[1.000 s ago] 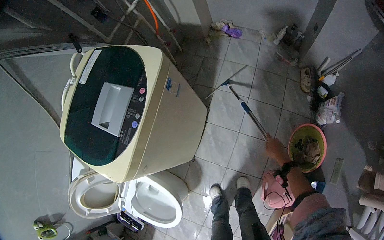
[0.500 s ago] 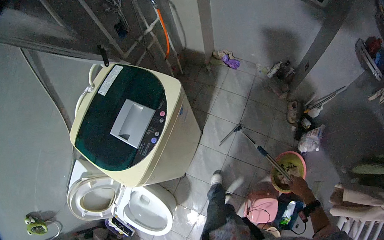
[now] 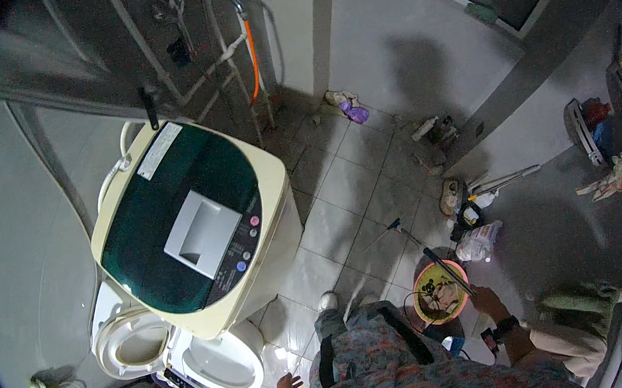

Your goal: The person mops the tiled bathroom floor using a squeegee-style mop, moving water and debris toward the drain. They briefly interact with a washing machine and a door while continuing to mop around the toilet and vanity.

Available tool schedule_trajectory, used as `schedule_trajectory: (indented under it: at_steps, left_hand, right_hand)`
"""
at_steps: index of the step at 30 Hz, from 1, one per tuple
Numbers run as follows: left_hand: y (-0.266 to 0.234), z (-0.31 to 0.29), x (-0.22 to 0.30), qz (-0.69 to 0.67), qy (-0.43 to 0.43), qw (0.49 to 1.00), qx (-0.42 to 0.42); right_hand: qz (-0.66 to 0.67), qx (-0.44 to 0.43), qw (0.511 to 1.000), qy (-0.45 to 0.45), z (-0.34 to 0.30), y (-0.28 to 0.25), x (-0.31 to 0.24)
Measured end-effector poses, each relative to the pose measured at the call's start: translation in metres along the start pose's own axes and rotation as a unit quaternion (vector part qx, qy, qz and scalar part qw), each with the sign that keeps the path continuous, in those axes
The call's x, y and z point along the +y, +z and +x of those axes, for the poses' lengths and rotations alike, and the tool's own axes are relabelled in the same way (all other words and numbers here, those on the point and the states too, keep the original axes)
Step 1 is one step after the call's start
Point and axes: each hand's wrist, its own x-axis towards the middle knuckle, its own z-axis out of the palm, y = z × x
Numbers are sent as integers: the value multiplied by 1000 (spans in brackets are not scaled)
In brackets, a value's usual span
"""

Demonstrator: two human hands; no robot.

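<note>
My right hand point(image 3: 488, 301) is closed round the end of a long-handled floor squeegee point(image 3: 437, 259). Its handle slants away from me, and its thin blade is over the grey tiles. Just left of that hand, under the handle, stands a round yellow and pink basin point(image 3: 420, 308) with pale cloth and dark items in it. My left hand point(image 3: 289, 387) hangs with its fingers spread and holds nothing, near the white toilet bowl point(image 3: 253, 353).
A cream washing machine point(image 3: 279, 253) with a dark green lid stands at left. Along the right wall lie a shoe point(image 3: 450, 196), a clear plastic bag point(image 3: 479, 243) and poles point(image 3: 509, 180). A purple cloth point(image 3: 355, 112) is on the far floor. My white shoe point(image 3: 327, 300) is on the tiles.
My body has turned and stepped forward, so the view has shifted. My left hand has come further into view with fingers spread. My right hand still holds the squeegee.
</note>
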Motion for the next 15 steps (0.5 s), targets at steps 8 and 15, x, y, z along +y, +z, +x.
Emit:
schedule_trajectory:
  at_steps: [8, 15]
  left_hand:
    - [42, 2, 42, 30, 9, 997, 64]
    - [159, -23, 30, 22, 84, 995, 58]
  right_hand:
    - [-137, 74, 978, -139, 83, 15, 75]
    - [-124, 89, 974, -167, 122, 5, 166]
